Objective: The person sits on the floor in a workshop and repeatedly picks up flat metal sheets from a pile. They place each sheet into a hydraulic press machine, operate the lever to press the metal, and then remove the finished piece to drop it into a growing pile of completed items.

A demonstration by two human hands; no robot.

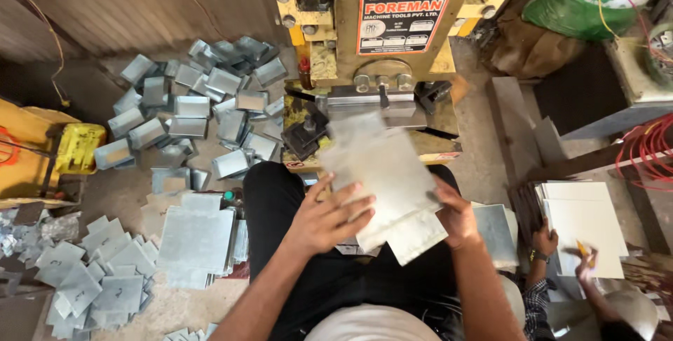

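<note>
Flat grey sheet-metal blank (382, 173), rectangular w/ notched corners, dull galvanized finish, tilted diagonally above the lap, in front of press bed; a second blank (415, 234) partly under it.

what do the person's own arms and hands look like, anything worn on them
Both forearms are bare: no sleeves, gloves, watch or rings show on the left hand or right hand. The fingers are uncovered. The upper arms are out of view.
</note>
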